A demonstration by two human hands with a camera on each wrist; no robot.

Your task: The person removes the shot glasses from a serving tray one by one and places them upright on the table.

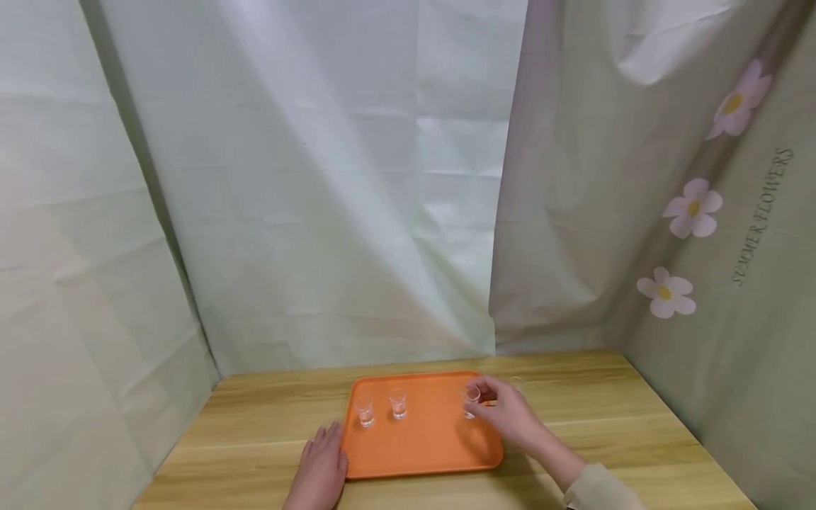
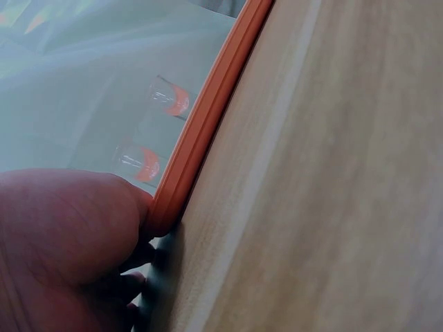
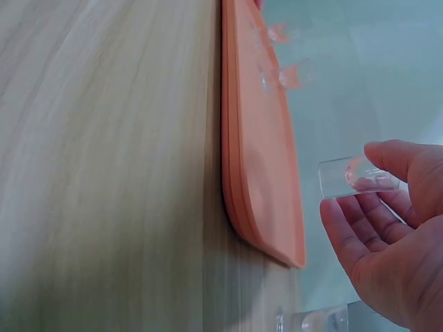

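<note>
My right hand point(image 1: 510, 412) pinches a small clear shot glass point(image 3: 356, 176) between thumb and fingers, over the right side of the orange tray point(image 1: 433, 446). In the right wrist view this glass is apart from the tray surface. Two more shot glasses stand upright on the tray's left half, one nearer the left edge point(image 1: 366, 412) and one a little behind and right of it point(image 1: 398, 404). My left hand point(image 1: 319, 467) lies at the tray's front left corner, fingers extended, its thumb touching the rim in the left wrist view.
Another clear glass point(image 3: 325, 320) stands on the wooden table point(image 1: 574, 404) to the right of the tray, mostly behind my right hand in the head view. Pale curtains point(image 1: 331, 212) hang behind the table and at both sides, the right one printed with flowers.
</note>
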